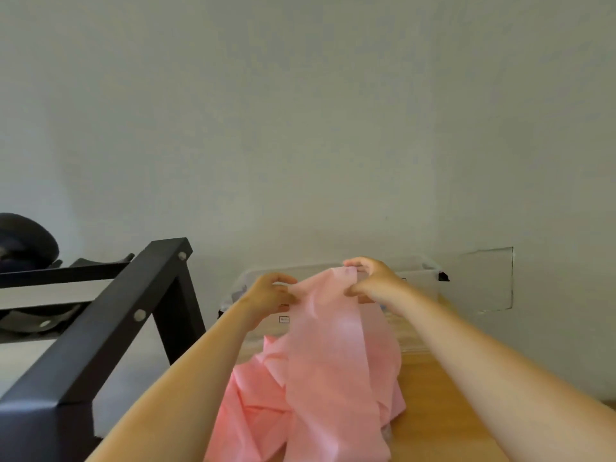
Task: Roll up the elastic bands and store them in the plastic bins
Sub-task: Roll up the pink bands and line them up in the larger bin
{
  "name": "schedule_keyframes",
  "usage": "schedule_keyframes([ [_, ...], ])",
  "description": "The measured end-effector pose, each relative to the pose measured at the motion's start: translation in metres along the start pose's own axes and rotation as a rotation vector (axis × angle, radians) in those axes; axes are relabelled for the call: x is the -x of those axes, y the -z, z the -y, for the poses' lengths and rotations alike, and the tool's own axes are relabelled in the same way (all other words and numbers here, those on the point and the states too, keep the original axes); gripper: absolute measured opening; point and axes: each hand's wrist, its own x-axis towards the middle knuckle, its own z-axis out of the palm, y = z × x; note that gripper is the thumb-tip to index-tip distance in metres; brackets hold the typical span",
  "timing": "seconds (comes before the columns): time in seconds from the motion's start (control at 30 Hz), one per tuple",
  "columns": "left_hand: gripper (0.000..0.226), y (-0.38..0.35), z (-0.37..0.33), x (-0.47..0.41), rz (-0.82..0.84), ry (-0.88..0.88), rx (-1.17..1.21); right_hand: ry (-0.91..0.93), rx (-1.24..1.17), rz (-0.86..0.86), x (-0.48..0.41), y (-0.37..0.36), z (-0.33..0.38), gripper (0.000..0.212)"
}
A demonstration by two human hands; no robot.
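Pinching the upper edge of a wide, thin, pale pink elastic band (330,345) with both hands, raised above a light wooden tabletop (440,401). On the left hand (268,295), thumb and fingers curled and closed on the left corner of that edge. On the right hand (373,281), fingers bent over the top of the band with the thumb beneath, clamping the right corner a little higher than the left. Between the two grips, a short, slightly slack span of pink sheet. Below it, long loose folds hanging down and ending in a crumpled heap on the tabletop, toward the near edge.

Just behind the hands, a clear rectangular plastic bin (421,285), set on the tabletop close to a plain grey-white wall (300,128). A black latch (443,277) at its right end, a small label (284,319) on its front wall. Contents not discernible behind the band and the hands.

Both bare forearms stretched forward from the lower corners of the view, converging toward the bin, the right hand slightly higher and farther back.

To the left, a black metal rack frame (110,325) with silver bolts, just beside the table. On its shelves, dark rounded objects (23,241), too blurred to identify.
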Motion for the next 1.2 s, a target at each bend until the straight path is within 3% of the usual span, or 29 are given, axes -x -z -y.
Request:
schedule_keyframes([
  [0.13, 0.031, 0.003, 0.011, 0.001, 0.012, 0.019, -0.019, -0.007, 0.224, -0.005, 0.007, 0.001, -0.010, 0.071],
  [0.27, 0.044, 0.001, 0.031, 0.003, 0.071, 0.098, -0.115, -0.229, 0.517, 0.238, 0.011, -0.004, -0.028, 0.089],
  [0.47, 0.027, -0.016, 0.061, 0.020, 0.180, 0.088, -0.369, -0.319, 0.638, 0.329, 0.026, -0.012, -0.065, 0.052],
  [0.57, 0.037, -0.028, 0.078, 0.031, 0.240, 0.051, -0.536, -0.244, 0.742, 0.363, 0.040, -0.019, -0.086, 0.053],
  [0.67, 0.034, -0.041, 0.097, 0.040, 0.193, 0.031, -0.630, -0.208, 0.694, 0.281, 0.058, -0.032, -0.107, 0.053],
  [0.8, 0.016, -0.047, 0.105, 0.041, 0.100, -0.076, -0.649, -0.100, 0.618, 0.094, 0.067, -0.040, -0.115, 0.004],
  [0.9, 0.018, -0.039, 0.089, 0.037, 0.106, -0.145, -0.587, -0.044, 0.569, 0.039, 0.060, -0.033, -0.104, 0.021],
  [1.03, 0.022, -0.027, 0.044, 0.028, 0.007, -0.255, -0.544, 0.100, 0.419, -0.095, 0.044, -0.013, -0.060, 0.005],
  [1.2, 0.023, -0.013, -0.018, 0.020, -0.090, -0.359, -0.388, 0.238, 0.262, -0.259, 0.032, 0.008, 0.006, 0.009],
])
